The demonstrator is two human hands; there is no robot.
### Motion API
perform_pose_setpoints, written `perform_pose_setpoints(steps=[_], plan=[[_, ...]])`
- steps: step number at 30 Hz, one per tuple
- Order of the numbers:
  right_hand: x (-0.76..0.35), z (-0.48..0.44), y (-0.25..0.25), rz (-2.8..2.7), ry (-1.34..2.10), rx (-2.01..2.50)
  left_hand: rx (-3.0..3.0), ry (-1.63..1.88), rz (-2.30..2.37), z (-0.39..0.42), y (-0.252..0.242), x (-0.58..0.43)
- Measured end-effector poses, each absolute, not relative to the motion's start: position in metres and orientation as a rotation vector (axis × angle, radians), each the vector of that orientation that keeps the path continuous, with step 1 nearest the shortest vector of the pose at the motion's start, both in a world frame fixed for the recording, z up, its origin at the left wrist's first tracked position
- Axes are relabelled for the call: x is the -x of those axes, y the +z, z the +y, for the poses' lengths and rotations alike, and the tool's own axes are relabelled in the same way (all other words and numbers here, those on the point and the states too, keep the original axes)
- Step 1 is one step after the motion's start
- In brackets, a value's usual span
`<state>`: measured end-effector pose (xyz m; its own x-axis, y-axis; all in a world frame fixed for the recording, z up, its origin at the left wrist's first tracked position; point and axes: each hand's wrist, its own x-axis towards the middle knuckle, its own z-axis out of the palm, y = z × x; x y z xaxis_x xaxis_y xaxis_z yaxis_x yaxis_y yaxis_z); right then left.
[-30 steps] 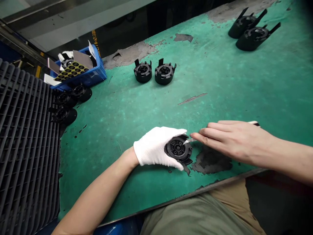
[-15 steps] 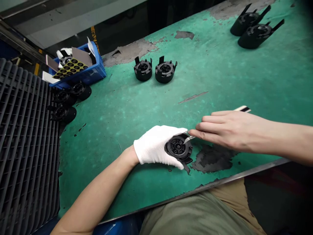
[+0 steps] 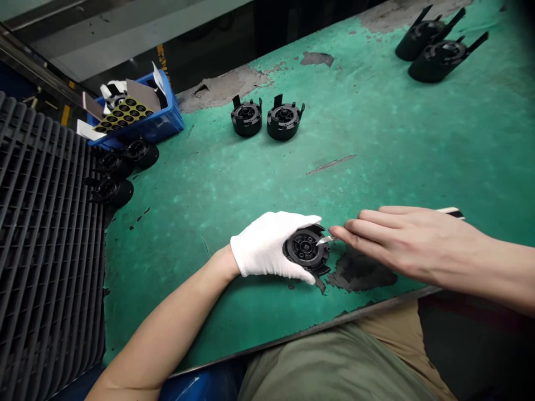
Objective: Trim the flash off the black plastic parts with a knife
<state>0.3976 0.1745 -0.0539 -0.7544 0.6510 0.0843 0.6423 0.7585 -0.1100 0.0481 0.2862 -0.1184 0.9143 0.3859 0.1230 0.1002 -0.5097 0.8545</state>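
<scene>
My left hand (image 3: 270,245), in a white glove, is wrapped round a round black plastic part (image 3: 306,249) that rests on the green table (image 3: 397,139) near its front edge. My bare right hand (image 3: 393,236) grips a thin knife-like tool (image 3: 325,240) whose small blade tip touches the part's right rim. The tool's white and black handle end (image 3: 453,211) sticks out behind my right hand.
Two similar black parts (image 3: 267,118) stand at mid-table. Two larger black cone-shaped parts (image 3: 437,44) lie at the far right. A blue bin (image 3: 167,122) with a sheet of round stickers sits far left, black parts beside it. A dark ribbed rack (image 3: 45,250) fills the left.
My right hand dipped and shifted slightly with the tool, its handle end rising then dropping again. The left hand and the part stayed in place.
</scene>
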Motion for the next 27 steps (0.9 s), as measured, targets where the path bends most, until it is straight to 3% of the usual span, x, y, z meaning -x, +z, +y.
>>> perform_pose_setpoints(steps=[10,16,21,27], plan=[[-0.390,0.182,-0.044,-2.815,-0.104,0.832,-2.091,0.395,0.332,0.287,-0.120,-0.050],[-0.387,0.137,-0.058,-2.496,-0.032,1.359,-2.105,0.449,0.429,0.274,-0.118,-0.051],[-0.361,0.082,-0.088,-2.348,0.068,1.510,-2.116,0.525,0.447,0.263,-0.122,-0.053],[-0.330,0.088,-0.075,-2.417,-0.171,1.499,-2.137,0.470,0.479,0.265,-0.116,-0.054]])
